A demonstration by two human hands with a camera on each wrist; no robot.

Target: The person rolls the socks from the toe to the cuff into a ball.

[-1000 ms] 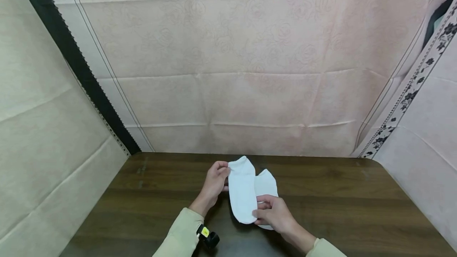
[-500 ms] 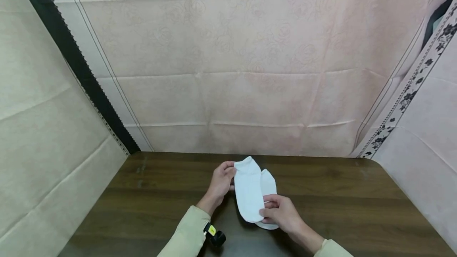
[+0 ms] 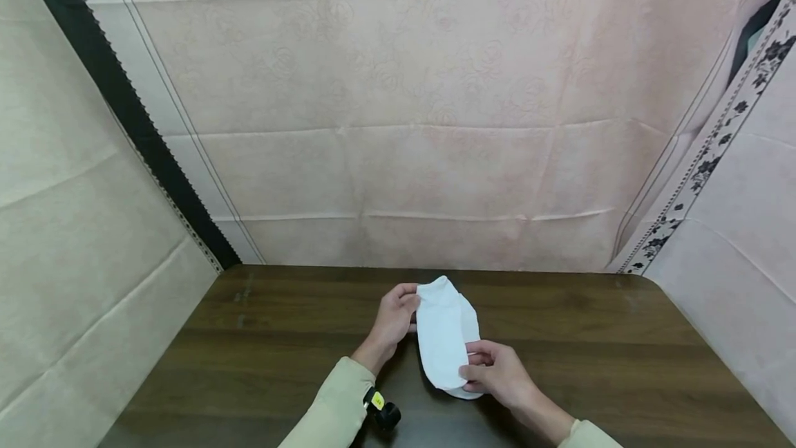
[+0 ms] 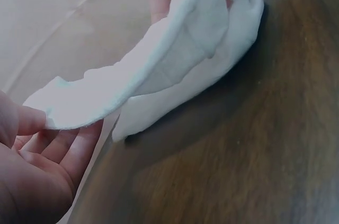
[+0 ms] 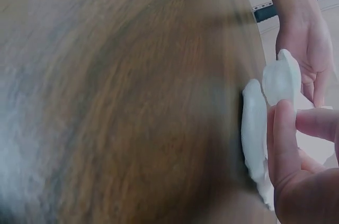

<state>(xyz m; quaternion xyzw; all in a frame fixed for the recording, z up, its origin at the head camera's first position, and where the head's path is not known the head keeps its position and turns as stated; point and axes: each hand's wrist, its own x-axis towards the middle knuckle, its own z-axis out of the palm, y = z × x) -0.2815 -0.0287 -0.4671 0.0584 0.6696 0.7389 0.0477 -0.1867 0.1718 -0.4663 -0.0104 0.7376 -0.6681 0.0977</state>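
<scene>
A white sock (image 3: 440, 337) is held up between both hands, a little above the table. My left hand (image 3: 392, 316) pinches its upper left corner at the cuff, thumb on top in the left wrist view. Near the toe end, my right hand (image 3: 494, 372) pinches the sock's right edge between thumb and fingers. Beneath it a second white sock (image 4: 217, 73) lies flat on the table. In the head view the held sock covers most of the lower one, leaving only its right and bottom edges showing.
The dark brown wooden table (image 3: 298, 337) stretches to both sides. Pale cloth (image 3: 398, 157) hangs behind its far edge and along its sides. A black camera (image 3: 387, 416) is strapped to the left wrist.
Both hands have shifted right, carrying the upper sock over the lower one. Less of the lower sock shows now, and both hands still grip the upper sock.
</scene>
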